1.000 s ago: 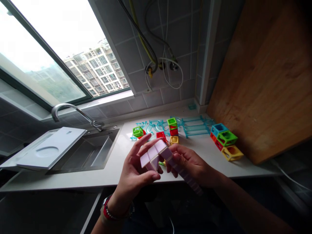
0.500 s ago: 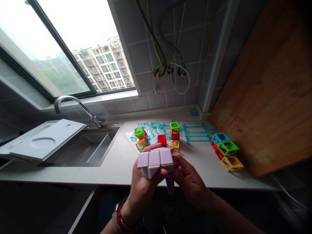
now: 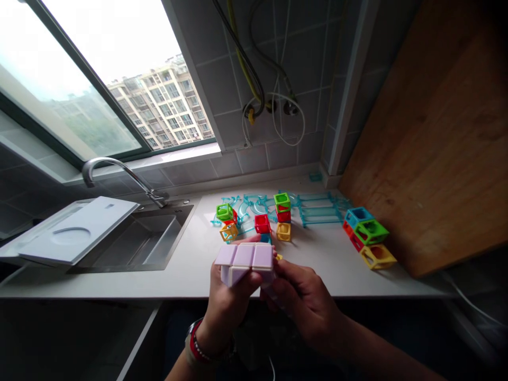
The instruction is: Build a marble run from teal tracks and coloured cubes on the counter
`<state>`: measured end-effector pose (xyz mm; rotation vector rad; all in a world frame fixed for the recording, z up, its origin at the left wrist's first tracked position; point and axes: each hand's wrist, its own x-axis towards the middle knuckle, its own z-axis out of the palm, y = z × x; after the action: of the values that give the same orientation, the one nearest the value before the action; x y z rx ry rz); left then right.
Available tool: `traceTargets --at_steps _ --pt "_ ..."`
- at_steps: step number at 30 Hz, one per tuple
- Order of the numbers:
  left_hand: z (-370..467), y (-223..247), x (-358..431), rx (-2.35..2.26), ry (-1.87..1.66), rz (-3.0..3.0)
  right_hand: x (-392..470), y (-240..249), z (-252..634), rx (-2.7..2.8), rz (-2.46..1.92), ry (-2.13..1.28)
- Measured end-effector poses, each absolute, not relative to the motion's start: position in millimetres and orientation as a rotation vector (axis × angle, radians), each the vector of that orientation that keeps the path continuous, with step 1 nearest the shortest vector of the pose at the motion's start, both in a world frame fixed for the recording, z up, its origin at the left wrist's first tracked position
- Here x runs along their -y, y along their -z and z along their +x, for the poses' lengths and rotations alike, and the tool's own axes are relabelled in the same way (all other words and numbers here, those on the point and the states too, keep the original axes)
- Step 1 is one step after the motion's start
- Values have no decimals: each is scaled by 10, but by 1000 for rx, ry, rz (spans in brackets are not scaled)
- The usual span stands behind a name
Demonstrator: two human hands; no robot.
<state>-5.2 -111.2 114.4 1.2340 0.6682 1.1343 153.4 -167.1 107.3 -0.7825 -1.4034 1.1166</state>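
A pale countertop (image 3: 325,270) runs beneath an angled window (image 3: 91,79), with a large wooden board (image 3: 428,153) leaning at the right. At the left, a white panel (image 3: 93,225) lies partly over a steel sink (image 3: 130,271). In the centre foreground, at the counter's front edge, two bare hands hold a lilac segmented toy (image 3: 244,257) made of joined blocks. The left hand (image 3: 228,304) is clamped on it from below, thumb against the near side; the right hand (image 3: 307,296) closes its fingers around the right-hand part, mostly hiding it. Beyond the hands lie clear blue track pieces (image 3: 320,214). Hollow cubes in red, green, yellow and blue stand nearby, including a red cube (image 3: 262,223) and a yellow cube (image 3: 283,232).
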Motion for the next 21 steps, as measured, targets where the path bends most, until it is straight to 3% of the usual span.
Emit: traceTargets --at_steps 10,15,21 --pt "-225 -1131 1029 -575 -933 1354 1616 -1300 1869 1629 -814 -1447" --pt "-214 -1009 1045 -698 -1040 1251 1611 -1256 1908 1691 -1024 -940" --pt "-265 -1049 1068 -573 -1075 1307 1577 -1166 1906 1982 -901 -331"
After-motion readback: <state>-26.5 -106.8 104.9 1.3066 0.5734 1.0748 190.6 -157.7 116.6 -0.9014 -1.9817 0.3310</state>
